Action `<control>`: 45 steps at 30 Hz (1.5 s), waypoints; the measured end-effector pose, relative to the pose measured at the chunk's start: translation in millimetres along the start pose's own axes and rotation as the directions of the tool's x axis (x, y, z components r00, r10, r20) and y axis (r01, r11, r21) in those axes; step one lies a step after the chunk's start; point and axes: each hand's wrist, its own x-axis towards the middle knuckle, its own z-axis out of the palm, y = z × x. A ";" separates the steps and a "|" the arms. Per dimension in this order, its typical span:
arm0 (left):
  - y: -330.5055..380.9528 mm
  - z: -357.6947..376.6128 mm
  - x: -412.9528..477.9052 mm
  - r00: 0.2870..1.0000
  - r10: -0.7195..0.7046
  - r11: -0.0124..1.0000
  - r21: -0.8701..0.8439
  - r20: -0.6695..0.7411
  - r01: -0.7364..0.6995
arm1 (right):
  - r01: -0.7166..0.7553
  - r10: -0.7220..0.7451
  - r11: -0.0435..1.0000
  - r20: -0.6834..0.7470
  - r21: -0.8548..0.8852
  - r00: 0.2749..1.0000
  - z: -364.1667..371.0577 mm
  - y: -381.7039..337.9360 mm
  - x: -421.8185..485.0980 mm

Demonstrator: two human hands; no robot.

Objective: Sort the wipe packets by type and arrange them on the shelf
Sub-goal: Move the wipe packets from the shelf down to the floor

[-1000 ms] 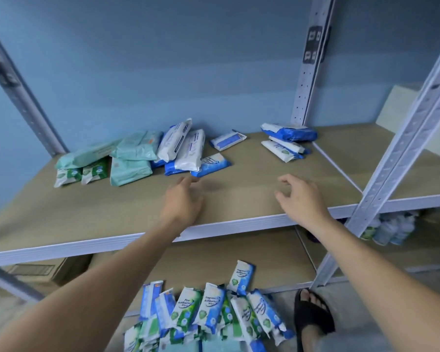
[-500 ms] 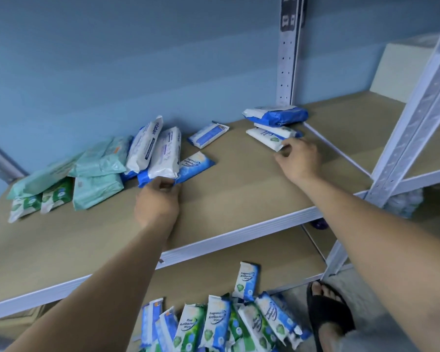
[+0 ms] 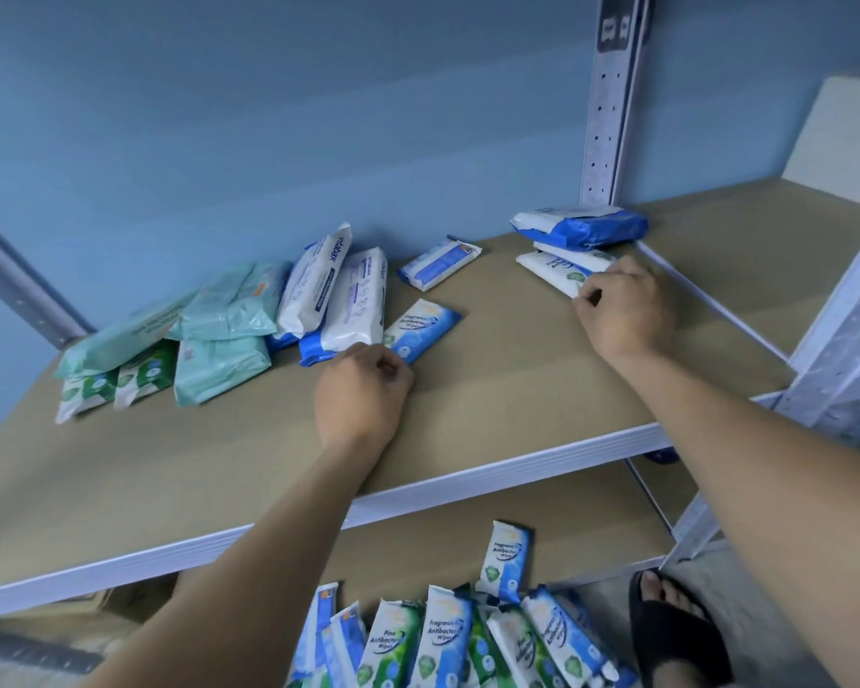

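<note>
**Shelf** (image 3: 492, 404): tan board with a white front rail; blue wall behind.

**Left end:** teal packs (image 3: 229, 310) in a heap, the lowest partly buried. Two green packets (image 3: 115, 384) lie under the heap's edge; their print is blurred.

**Centre rear:** two white packs (image 3: 338, 295) lean on the teal heap. They lie over a blue pack, of which only the edges show. A small packet (image 3: 440, 265) lies flat near the wall, apart from the rest.

**Centre:** blue packet (image 3: 423, 330), flat, its near end at the left hand (image 3: 363, 394). The fingers are curled, knuckles up, fingertips hidden. Whether they pinch the packet or only touch it cannot be told.

**Right rear, by the post** (image 3: 611, 116)**:** blue-and-white pack (image 3: 582, 225) on top. Below it lies a white packet (image 3: 549, 275), with a second, mostly hidden, between the two. The right hand (image 3: 626, 310) covers their near ends, fingers curled round the white packet's corner.

**Lower shelf** (image 3: 418, 548)**:** upright packets (image 3: 443, 633), blue and green, in a row. Their bottoms are cut off by the frame edge. One stands behind the row.

**Floor:** foot in a black sandal (image 3: 676, 633), partly cut off.
</note>
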 end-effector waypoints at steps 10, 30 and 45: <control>10.5 -5.0 -12.0 0.905 0.424 0.905 -0.006 -0.012 -0.424 | 0.281 -0.267 0.948 -0.108 0.148 0.958 -9.1 -9.9 -17.1; 7.6 1.9 -3.0 0.925 0.330 0.938 0.043 0.187 -0.343 | 0.174 -0.199 0.976 0.200 0.133 0.959 -4.8 -18.8 -13.1; 2.8 8.8 -4.8 0.884 0.281 0.950 0.021 0.373 -0.311 | 0.162 -0.095 0.977 0.401 -0.136 0.911 -11.9 -23.8 -20.3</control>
